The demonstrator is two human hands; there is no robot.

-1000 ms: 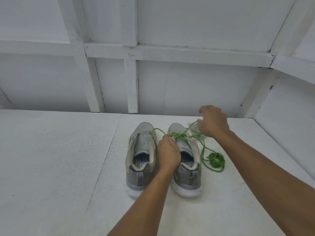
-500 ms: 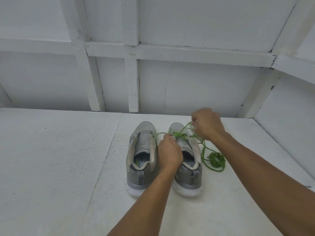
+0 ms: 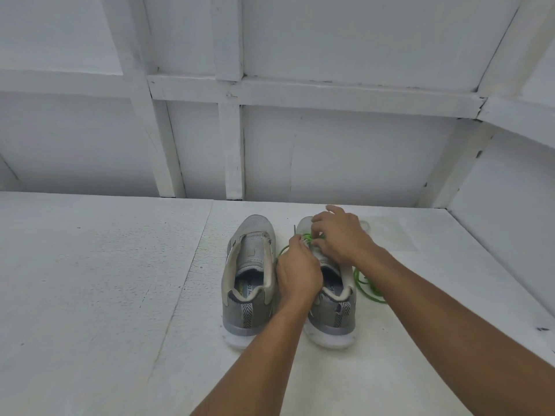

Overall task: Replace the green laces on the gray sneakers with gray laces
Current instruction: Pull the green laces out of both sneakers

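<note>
Two pinch grips (left hand [image 3: 297, 274], right hand [image 3: 339, 235]) hold the green lace [image 3: 307, 236] at the eyelets of the right sneaker [image 3: 333, 313], apparently to unthread it.

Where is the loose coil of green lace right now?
In the head view, the green lace coil lies on the white table just right of the right-hand sneaker, partly hidden behind the right forearm.
</note>
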